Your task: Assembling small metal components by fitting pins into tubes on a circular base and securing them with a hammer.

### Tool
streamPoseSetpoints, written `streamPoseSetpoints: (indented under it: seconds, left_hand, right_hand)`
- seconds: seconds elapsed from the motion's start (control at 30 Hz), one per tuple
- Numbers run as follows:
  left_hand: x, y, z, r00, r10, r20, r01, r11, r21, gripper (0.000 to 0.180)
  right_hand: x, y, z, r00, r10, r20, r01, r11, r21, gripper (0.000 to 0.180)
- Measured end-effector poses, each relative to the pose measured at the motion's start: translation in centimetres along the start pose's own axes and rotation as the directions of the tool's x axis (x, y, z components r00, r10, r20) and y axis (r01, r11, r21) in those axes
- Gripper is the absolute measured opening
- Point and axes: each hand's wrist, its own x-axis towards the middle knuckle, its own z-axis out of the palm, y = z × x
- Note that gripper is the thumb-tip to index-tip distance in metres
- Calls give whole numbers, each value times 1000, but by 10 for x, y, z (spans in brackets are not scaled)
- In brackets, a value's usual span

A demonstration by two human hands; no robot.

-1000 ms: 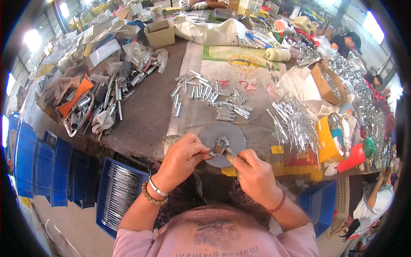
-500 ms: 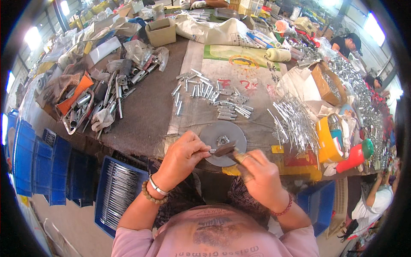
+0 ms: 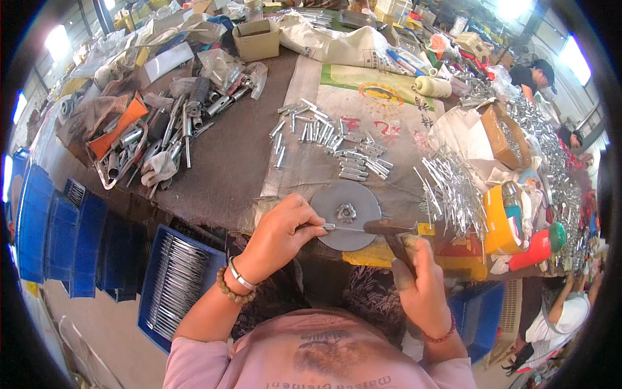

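Workbench [image 3: 233, 155]: bears everything below but the crate. Blue crate [image 3: 210, 262]: stands lower left, holds metal rods [image 3: 175, 285]. Grey disc [image 3: 329, 201]: lies flat at the near edge. Left hand [image 3: 288, 227]: fingertips pinch a small metal cylinder [image 3: 330, 227] over the disc's left side. Right hand [image 3: 422, 279]: grips a hammer [image 3: 391, 227], head at the disc's right rim. Thin pin [image 3: 350, 229]: extends from cylinder toward hammer head; contact unclear.

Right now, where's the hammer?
In the head view, the hammer is right of centre, gripped in the right hand, its head overlapping the right edge of the round grey disc in the picture.
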Motion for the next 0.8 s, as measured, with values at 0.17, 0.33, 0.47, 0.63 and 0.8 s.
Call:
streamPoseSetpoints:
  seconds: [0.17, 0.33, 0.47, 0.63, 0.8]
  left_hand:
    - [-4, -2, 0, 999, -38, -7, 37, 998, -56, 19]
    - [-1, 2, 1, 1000, -16, -5, 16, 998, -65, 19]
    - [-4, 0, -3, 997, -76, 19, 77, 994, -80, 19]
    - [0, -1, -1, 998, -51, 47, 54, 997, -57, 17]
    - [-6, 2, -1, 997, -70, 22, 71, 996, -51, 19]
  right_hand:
    - [12, -14, 9, 981, -194, 17, 194, 980, -33, 33]
    - [24, 1, 23, 968, -212, 134, 227, 967, -113, 42]
    - [51, -19, 6, 930, 228, 286, -287, 940, 183, 47]
    - [70, 24, 5, 970, -107, 220, 154, 966, -207, 55]
    - [54, -1, 16, 933, -326, 154, 358, 788, -502, 36]
